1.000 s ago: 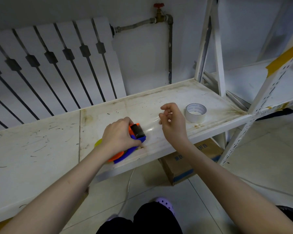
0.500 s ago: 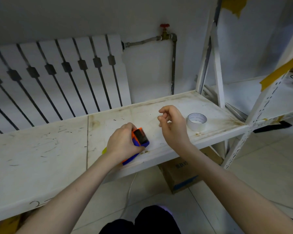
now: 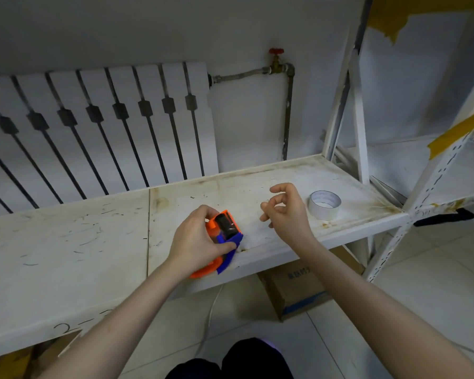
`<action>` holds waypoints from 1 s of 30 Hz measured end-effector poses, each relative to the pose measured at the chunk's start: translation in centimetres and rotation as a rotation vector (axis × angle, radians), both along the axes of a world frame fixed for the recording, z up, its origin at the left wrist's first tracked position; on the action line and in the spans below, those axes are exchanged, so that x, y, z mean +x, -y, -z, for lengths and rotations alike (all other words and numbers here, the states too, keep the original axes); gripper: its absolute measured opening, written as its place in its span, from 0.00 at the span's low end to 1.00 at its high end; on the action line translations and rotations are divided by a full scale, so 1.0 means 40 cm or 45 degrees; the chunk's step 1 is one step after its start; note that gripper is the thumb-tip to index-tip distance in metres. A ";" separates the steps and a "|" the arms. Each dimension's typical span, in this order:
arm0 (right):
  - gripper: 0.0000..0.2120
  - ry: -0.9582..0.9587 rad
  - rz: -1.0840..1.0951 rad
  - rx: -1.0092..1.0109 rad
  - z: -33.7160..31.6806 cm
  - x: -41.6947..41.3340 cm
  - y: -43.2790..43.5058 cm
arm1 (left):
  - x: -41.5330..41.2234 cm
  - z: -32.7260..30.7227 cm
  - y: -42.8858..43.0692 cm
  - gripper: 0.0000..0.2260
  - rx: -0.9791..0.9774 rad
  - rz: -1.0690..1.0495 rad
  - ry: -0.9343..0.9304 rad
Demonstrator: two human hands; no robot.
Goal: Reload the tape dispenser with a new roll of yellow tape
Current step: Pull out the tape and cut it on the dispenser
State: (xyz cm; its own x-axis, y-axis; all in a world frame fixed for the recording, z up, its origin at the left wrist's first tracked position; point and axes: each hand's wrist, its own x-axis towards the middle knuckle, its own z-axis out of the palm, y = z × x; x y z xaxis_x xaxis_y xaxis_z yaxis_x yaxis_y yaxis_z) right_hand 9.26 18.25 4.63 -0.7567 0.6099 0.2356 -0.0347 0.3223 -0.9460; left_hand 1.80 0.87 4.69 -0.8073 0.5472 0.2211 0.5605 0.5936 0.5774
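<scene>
1. Dispenser (image 3: 225,236): hard plastic, orange body, blue handle, dark roller at the top beside a toothed orange edge. It sits on the shelf (image 3: 66,242) near the front lip.
2. Shelf: white painted board, scuffed with dark scratch marks and rust-brown stains; a seam runs just left of the dispenser.
3. Roll (image 3: 324,205): short ring, pale grey-white outside, white core, lying flat on the shelf right of the dispenser, well apart from it. Looks grey-white here, not yellow.
4. Writing: hand-drawn "2-" on the shelf's front edge, left of the dispenser. Box (image 3: 298,291) under the shelf has blue print, too small to read.
5. Left hand (image 3: 195,242): wrapped over the dispenser, thumb on the blue handle, firm hold.
6. Right hand (image 3: 286,212): raised just right of the dispenser, fingers loosely curled, thumb and forefinger nearly pinched; can't tell if they hold anything.
</scene>
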 end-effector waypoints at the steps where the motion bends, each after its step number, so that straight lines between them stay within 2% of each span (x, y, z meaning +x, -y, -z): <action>1: 0.13 0.026 -0.008 -0.047 -0.002 -0.001 0.002 | 0.002 0.000 0.002 0.27 0.029 0.001 0.034; 5: 0.14 0.086 -0.065 -0.221 -0.007 -0.005 0.011 | 0.006 -0.005 0.013 0.27 0.146 0.031 0.189; 18: 0.15 0.142 -0.155 -0.418 0.020 -0.014 0.051 | 0.001 0.009 0.042 0.26 0.454 0.072 0.411; 30: 0.14 0.187 -0.179 -0.402 0.021 -0.014 0.090 | 0.018 0.002 0.048 0.24 0.678 0.096 0.513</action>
State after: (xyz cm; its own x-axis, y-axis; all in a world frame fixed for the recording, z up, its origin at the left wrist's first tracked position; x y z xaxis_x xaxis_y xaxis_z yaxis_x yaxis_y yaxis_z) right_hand 8.72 14.65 3.77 -0.8500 0.5228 -0.0647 0.0857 0.0160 -0.9962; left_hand 2.52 -1.07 4.61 -0.8472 0.5048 0.1657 0.2685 0.1377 0.9534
